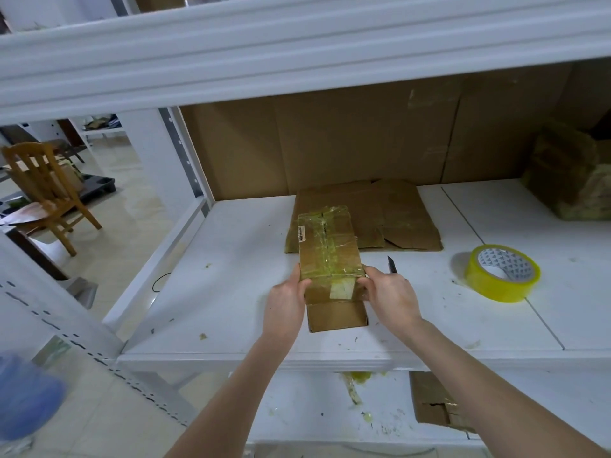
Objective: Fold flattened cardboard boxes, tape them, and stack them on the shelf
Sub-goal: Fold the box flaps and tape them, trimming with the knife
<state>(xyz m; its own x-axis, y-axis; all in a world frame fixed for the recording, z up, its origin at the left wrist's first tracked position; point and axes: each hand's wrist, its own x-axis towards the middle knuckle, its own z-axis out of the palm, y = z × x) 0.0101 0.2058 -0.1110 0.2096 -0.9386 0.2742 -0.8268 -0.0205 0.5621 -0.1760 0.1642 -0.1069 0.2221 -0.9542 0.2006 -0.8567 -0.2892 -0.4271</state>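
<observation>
The small cardboard box (329,256) stands on the white shelf (231,259), just in front of the flattened cardboard sheets (390,213) and well to the left of the tape roll (502,272); the left hand (286,302) and right hand (391,297) clasp its near end from either side, fingers curled closed against the side walls, thumbs on top; a dark knife blade (392,264) pokes out just beyond the right hand, though whether it is held I cannot tell. The box looks empty, so probably light; its walls are likely to give under squeezing; the glossy tape over the top seam may be slick; holding at the bare cardboard corners seems safest; the near flap (337,315) hangs open.
</observation>
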